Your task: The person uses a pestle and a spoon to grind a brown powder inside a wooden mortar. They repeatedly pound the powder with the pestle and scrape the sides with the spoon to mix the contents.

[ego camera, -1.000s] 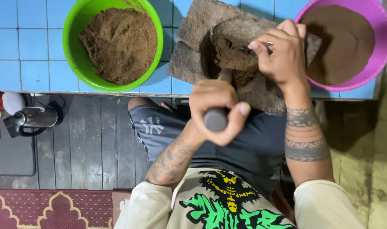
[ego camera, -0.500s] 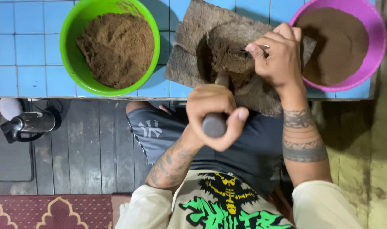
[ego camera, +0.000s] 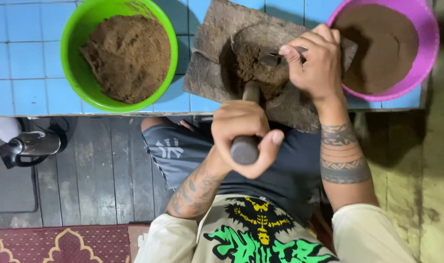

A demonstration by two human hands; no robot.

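Wrapped tight in the left hand (ego camera: 244, 131), low of centre frame: a round wooden pestle (ego camera: 246, 141), its far end buried in a clump of brown paste (ego camera: 253, 68). Pinched in the right hand (ego camera: 319, 63), upper right of centre: a metal spoon (ego camera: 273, 58), bowl resting against the same clump. Underneath both, a rough stone slab (ego camera: 217, 58) on a blue tiled ledge (ego camera: 17, 58). Upper left: green bowl (ego camera: 75, 73) heaped with coarse brown powder. Upper right: purple bowl (ego camera: 421, 53) of finer, smoother powder, touching the slab's edge.

Likely trouble: right fingers (ego camera: 300, 46) very near the pestle's working end, so risk of a knock on a slipped stroke. Also likely: paste pushed off the slab's near edge onto the lap below, given how close that edge hangs over the ledge.
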